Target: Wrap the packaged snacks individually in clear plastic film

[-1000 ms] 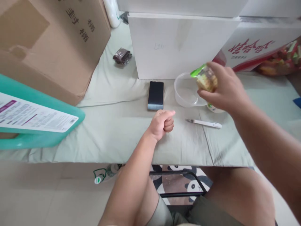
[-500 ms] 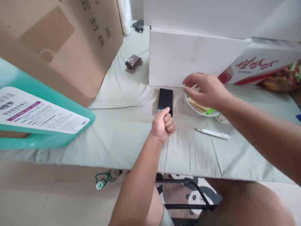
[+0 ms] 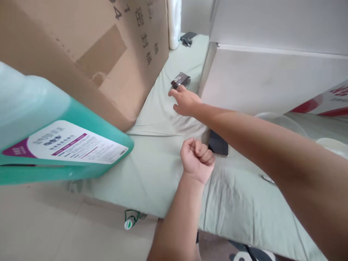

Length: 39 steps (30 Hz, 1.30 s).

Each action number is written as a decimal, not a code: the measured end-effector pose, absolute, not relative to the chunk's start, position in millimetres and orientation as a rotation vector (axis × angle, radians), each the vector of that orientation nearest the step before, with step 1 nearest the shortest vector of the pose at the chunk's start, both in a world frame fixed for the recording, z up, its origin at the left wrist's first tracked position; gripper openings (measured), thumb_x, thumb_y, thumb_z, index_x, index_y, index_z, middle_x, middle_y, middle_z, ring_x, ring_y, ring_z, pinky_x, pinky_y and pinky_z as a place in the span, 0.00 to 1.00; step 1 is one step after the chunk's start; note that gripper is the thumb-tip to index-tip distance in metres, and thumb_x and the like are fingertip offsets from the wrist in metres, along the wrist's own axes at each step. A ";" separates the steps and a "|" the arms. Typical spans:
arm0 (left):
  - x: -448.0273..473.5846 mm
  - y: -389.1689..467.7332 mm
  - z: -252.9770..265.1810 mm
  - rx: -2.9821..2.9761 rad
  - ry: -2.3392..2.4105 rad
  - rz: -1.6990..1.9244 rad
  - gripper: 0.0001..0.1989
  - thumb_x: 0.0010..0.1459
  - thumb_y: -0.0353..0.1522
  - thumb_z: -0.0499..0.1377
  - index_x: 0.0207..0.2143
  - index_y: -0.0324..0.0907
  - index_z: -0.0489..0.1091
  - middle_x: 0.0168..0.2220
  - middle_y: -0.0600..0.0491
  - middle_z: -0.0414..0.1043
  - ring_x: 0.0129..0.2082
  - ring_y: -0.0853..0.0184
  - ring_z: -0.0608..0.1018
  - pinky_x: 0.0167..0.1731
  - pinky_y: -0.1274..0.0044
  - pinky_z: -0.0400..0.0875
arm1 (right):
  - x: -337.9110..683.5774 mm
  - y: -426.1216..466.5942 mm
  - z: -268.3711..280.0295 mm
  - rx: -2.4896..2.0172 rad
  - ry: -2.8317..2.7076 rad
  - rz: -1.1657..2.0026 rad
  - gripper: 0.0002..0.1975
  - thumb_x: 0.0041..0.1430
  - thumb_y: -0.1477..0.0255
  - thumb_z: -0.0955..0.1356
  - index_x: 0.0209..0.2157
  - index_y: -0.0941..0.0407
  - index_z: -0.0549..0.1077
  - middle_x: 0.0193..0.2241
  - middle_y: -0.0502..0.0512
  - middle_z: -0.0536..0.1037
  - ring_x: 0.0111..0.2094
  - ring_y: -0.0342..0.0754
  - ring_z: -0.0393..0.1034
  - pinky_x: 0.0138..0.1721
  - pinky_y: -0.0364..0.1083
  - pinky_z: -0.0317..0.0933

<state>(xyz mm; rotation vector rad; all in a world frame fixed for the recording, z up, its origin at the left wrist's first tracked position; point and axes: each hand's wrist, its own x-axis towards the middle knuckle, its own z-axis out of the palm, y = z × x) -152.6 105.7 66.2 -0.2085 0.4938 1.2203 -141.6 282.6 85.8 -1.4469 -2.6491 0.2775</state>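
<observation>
My right hand [image 3: 186, 99] stretches across to a small dark wrapped packet [image 3: 181, 79], fingers apart at its near edge. Whether the fingertips touch it I cannot tell. My left hand [image 3: 197, 157] is curled into a fist over the cloth, and nothing shows in it. Just beside that fist lies a black phone [image 3: 218, 143], partly covered by my right forearm. Behind the same forearm shows the rim of a clear plastic bowl [image 3: 282, 116], its contents hidden.
A large cardboard box [image 3: 108, 79] and a jug of green liquid [image 3: 89, 116] stand on the left. A white bottle [image 3: 174, 25] and a black charger [image 3: 187, 39] are at the back. White boxes [image 3: 258, 76] line the right. A white round item [image 3: 333, 145] lies far right.
My right hand has left the bowl and swung left to the dark packet. My left hand stays a fist near the phone. The view has turned left.
</observation>
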 end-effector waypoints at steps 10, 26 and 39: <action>-169.5 111.5 58.5 -0.225 0.523 1.197 0.25 0.61 0.38 0.49 0.14 0.43 0.44 0.15 0.62 0.33 0.14 0.75 0.40 0.16 0.79 0.38 | -171.7 367.0 57.3 -1.845 -2.568 0.302 0.40 0.60 0.76 0.69 0.70 0.48 0.54 0.74 0.67 0.37 0.62 0.72 0.65 0.55 0.67 0.62; -174.0 96.4 71.8 0.254 0.422 1.223 0.31 0.65 0.48 0.44 0.12 0.42 0.46 0.14 0.61 0.34 0.13 0.76 0.42 0.17 0.78 0.42 | -97.4 204.2 61.5 -1.324 -2.782 0.331 0.15 0.62 0.75 0.63 0.49 0.51 0.71 0.69 0.58 0.58 0.53 0.59 0.73 0.48 0.56 0.67; -109.4 49.8 71.0 1.165 0.869 1.173 0.22 0.58 0.41 0.59 0.16 0.43 0.57 0.17 0.58 0.51 0.20 0.73 0.57 0.23 0.76 0.53 | 104.4 -8.6 31.4 -1.446 -1.326 1.168 0.14 0.62 0.59 0.68 0.42 0.48 0.62 0.27 0.46 0.70 0.21 0.44 0.64 0.21 0.43 0.59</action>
